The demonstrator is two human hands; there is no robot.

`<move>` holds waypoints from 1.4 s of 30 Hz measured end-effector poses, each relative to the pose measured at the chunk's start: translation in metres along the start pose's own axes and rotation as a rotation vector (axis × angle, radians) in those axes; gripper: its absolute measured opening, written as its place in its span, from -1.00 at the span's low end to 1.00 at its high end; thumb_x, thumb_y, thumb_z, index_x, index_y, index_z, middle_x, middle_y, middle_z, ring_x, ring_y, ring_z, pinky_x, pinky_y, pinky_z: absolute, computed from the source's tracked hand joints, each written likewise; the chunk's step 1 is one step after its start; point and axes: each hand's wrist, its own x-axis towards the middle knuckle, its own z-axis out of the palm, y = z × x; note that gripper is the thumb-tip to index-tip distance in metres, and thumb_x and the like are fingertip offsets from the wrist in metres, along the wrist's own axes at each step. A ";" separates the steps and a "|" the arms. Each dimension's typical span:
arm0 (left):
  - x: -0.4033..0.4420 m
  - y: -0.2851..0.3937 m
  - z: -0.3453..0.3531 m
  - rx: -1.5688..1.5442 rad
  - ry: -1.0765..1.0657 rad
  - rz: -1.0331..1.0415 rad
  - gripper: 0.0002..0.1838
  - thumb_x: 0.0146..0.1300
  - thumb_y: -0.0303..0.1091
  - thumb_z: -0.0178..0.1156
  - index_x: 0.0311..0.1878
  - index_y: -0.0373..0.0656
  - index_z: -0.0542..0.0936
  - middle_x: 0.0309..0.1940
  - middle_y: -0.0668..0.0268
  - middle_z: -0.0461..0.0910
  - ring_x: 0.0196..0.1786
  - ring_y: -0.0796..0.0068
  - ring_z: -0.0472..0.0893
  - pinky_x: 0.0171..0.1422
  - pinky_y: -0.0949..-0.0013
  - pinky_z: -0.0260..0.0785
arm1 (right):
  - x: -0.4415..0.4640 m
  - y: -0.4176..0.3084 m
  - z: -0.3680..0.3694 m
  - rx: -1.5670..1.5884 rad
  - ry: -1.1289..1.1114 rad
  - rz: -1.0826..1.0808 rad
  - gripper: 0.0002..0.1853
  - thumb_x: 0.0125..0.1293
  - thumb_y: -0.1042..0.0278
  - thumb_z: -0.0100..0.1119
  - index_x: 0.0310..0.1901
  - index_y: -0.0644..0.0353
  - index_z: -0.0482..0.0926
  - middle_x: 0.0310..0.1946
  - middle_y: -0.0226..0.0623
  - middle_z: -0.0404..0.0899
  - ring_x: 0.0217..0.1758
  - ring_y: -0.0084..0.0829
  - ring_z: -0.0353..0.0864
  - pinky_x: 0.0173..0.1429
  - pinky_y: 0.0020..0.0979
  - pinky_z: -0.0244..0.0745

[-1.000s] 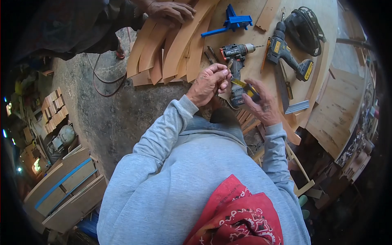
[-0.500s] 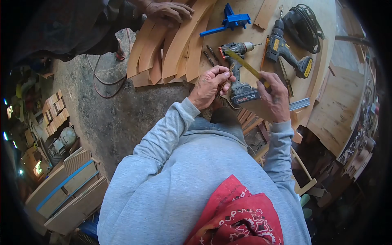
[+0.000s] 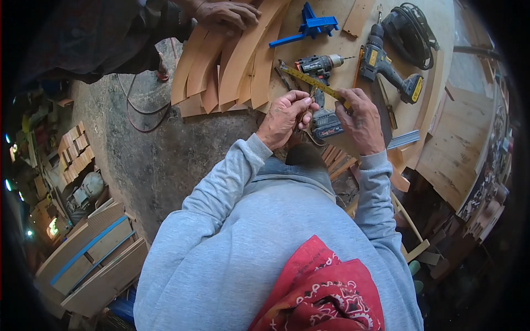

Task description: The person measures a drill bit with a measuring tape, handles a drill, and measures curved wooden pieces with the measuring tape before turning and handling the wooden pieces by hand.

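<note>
Your right hand [image 3: 361,121] grips yellow, dark-marked tape [image 3: 312,82] by the desk's [image 3: 338,43] near edge; your left hand [image 3: 285,117] pinches something small [image 3: 313,94].

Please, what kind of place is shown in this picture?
Probably a woodworking shop: curved, light-brown wooden boards lie in a pile, a black-and-yellow cordless drill lies on the pale wooden table, and the right hand holds a thin yellow measuring tape.

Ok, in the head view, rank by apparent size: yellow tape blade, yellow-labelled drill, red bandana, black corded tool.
1. Red bandana
2. Black corded tool and yellow-labelled drill: too alike to rank
3. Yellow tape blade
</note>
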 end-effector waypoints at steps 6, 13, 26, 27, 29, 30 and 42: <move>0.002 0.000 0.001 0.025 -0.003 -0.009 -0.78 0.55 -0.30 0.12 0.12 -0.17 0.46 -0.13 0.31 0.64 -0.36 0.67 0.50 -0.35 0.60 0.36 | 0.005 0.000 0.005 -0.009 -0.006 -0.021 -0.70 0.28 0.42 0.27 0.05 0.16 0.62 -0.20 -0.08 0.58 -0.10 -0.01 0.61 -0.02 -0.11 0.49; 0.003 0.002 0.002 0.028 -0.001 -0.014 -0.80 0.55 -0.29 0.12 0.10 -0.16 0.47 -0.14 0.32 0.64 -0.36 0.68 0.51 -0.34 0.60 0.36 | 0.009 -0.001 0.006 -0.026 -0.021 -0.020 -0.70 0.29 0.41 0.27 0.06 0.15 0.62 -0.18 -0.08 0.58 -0.10 -0.02 0.62 -0.02 -0.12 0.50; 0.003 0.002 -0.001 0.000 0.004 -0.012 -0.80 0.54 -0.33 0.14 0.11 -0.19 0.48 -0.15 0.29 0.66 -0.36 0.66 0.51 -0.33 0.59 0.37 | 0.017 -0.005 0.012 -0.050 -0.034 -0.022 -0.70 0.30 0.37 0.27 0.06 0.14 0.64 -0.19 -0.09 0.58 -0.11 -0.04 0.63 -0.04 -0.12 0.51; 0.003 0.002 -0.001 -0.002 0.006 -0.013 -0.80 0.54 -0.33 0.13 0.11 -0.19 0.48 -0.15 0.29 0.66 -0.36 0.66 0.51 -0.33 0.59 0.37 | 0.017 -0.005 0.012 -0.052 -0.035 -0.022 -0.70 0.30 0.37 0.28 0.06 0.14 0.64 -0.19 -0.10 0.58 -0.11 -0.04 0.63 -0.04 -0.12 0.52; 0.002 0.003 -0.001 0.002 0.009 -0.013 -0.80 0.54 -0.33 0.13 0.11 -0.19 0.48 -0.15 0.29 0.65 -0.36 0.66 0.51 -0.33 0.59 0.37 | 0.017 -0.004 0.014 -0.054 -0.033 -0.026 -0.70 0.30 0.37 0.28 0.06 0.14 0.64 -0.17 -0.10 0.59 -0.10 -0.04 0.63 -0.04 -0.12 0.52; 0.002 0.003 -0.001 0.004 0.010 -0.013 -0.80 0.54 -0.33 0.13 0.11 -0.19 0.48 -0.14 0.29 0.65 -0.36 0.66 0.51 -0.33 0.59 0.37 | 0.017 -0.004 0.014 -0.055 -0.030 -0.030 -0.70 0.30 0.37 0.28 0.06 0.14 0.64 -0.17 -0.10 0.59 -0.10 -0.04 0.64 -0.04 -0.13 0.52; 0.003 0.001 -0.003 -0.001 0.002 -0.015 -0.79 0.55 -0.32 0.13 0.11 -0.20 0.47 -0.14 0.27 0.65 -0.36 0.66 0.51 -0.33 0.59 0.37 | 0.015 -0.005 0.013 -0.057 -0.045 -0.025 -0.70 0.29 0.37 0.28 0.06 0.15 0.64 -0.15 -0.09 0.60 -0.10 -0.03 0.64 -0.04 -0.13 0.52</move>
